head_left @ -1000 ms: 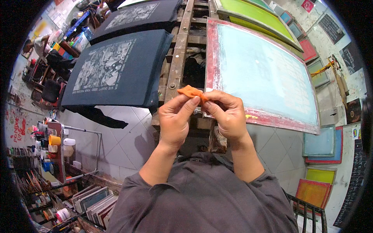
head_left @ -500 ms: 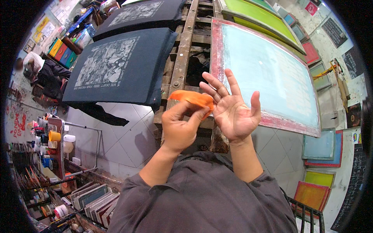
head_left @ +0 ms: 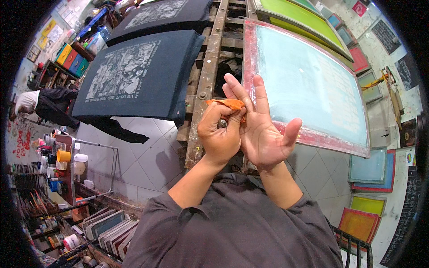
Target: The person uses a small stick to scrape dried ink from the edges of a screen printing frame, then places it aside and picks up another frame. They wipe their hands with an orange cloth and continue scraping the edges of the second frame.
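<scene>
My left hand (head_left: 220, 134) is closed on a small orange cloth (head_left: 225, 103), bunched between thumb and fingers. The cloth is pressed against the side of my right hand (head_left: 264, 134), near the base of its fingers. That right hand is open, palm toward me, with its fingers and thumb spread. Beyond the hands to the right lies a screen printing frame (head_left: 308, 80) with a red-edged border and pale blue mesh. To the left, a dark T-shirt (head_left: 172, 76) with a white print is stretched flat over a board.
A metal rail (head_left: 209, 71) runs away between the shirts and the screens. Another dark shirt (head_left: 187, 20) and a yellow-green screen (head_left: 295, 15) lie farther off. Framed screens (head_left: 111, 230) stand in a rack at lower left. A person (head_left: 49, 105) bends over at far left.
My left hand has moved right, bringing the orange cloth against my right hand; less cloth shows. My right hand's fingers have straightened upward. The person at far left has shifted into fuller view.
</scene>
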Motion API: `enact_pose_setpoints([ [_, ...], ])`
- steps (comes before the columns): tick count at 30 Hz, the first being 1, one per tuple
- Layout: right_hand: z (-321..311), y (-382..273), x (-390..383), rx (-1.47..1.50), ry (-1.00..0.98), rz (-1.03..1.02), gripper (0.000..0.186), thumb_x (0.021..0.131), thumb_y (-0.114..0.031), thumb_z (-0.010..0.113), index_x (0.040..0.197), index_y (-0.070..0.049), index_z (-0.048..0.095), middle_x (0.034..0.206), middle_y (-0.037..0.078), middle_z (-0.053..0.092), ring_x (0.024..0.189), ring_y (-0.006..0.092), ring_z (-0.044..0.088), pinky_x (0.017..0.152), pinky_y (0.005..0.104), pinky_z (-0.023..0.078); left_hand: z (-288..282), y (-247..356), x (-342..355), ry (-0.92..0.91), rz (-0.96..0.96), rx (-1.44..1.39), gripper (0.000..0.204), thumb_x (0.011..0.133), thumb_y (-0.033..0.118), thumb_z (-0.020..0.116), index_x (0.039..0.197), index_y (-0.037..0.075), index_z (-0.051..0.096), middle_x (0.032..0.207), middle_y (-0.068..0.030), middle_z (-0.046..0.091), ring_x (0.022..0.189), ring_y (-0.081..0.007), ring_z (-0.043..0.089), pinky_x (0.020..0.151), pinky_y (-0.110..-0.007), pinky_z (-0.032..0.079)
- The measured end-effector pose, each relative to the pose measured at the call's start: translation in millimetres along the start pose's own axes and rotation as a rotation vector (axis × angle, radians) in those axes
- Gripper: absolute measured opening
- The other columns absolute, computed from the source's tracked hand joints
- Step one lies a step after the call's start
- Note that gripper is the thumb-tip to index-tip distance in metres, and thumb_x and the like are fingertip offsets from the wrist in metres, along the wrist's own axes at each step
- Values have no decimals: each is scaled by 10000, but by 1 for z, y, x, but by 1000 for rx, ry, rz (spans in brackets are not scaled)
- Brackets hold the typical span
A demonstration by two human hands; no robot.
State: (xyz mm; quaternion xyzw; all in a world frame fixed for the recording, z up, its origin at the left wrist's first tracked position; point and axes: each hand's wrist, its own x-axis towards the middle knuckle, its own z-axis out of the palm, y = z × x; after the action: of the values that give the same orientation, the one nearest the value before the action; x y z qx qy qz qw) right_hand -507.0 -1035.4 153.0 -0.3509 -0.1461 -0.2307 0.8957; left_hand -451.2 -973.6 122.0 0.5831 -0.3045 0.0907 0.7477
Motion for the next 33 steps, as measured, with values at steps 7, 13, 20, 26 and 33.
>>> enact_pose_setpoints([
  [7, 6, 5, -10, -196, -54, 140, 1126, 697, -877, 277, 1484, -133, -32, 1519, 224, 48, 1407, 310, 117, 1130, 412, 82, -7, 3, 18, 131, 52, 218, 149, 796, 19, 697, 777, 25, 549, 746, -56, 548, 651, -123, 512, 579, -242, 416],
  [13, 11, 11, -20, -189, -125, 190, 1135, 693, -875, 298, 1471, -158, -112, 1523, 220, 44, 1410, 304, 121, 1125, 394, 77, -15, 11, 51, 159, -41, -139, 139, 823, 29, 684, 786, 21, 551, 777, -42, 627, 678, -55, 581, 609, -183, 466],
  [20, -9, 1, -10, -76, 39, 25, 1024, 766, -824, 244, 1478, -161, -77, 1510, 264, 14, 1410, 359, 58, 1126, 429, 46, -41, 35, 27, -327, -215, -209, 130, 805, 5, 682, 752, 9, 563, 765, -41, 602, 682, -83, 583, 588, -207, 462],
  [26, 10, 5, -11, -432, -37, 69, 1136, 713, -871, 233, 1462, -91, -118, 1518, 236, -23, 1417, 332, 24, 1129, 433, 34, -17, 13, 6, -144, -156, -220, 112, 822, -28, 653, 797, 10, 551, 804, -30, 570, 692, -80, 554, 609, -211, 449],
  [33, 31, 19, 9, -498, -186, -3, 1153, 705, -867, 262, 1461, -86, -122, 1518, 232, -46, 1417, 325, 2, 1125, 425, 5, -26, 20, 31, 82, 32, -155, 113, 837, -23, 645, 846, 15, 540, 815, -11, 551, 709, -59, 552, 631, -192, 452],
])
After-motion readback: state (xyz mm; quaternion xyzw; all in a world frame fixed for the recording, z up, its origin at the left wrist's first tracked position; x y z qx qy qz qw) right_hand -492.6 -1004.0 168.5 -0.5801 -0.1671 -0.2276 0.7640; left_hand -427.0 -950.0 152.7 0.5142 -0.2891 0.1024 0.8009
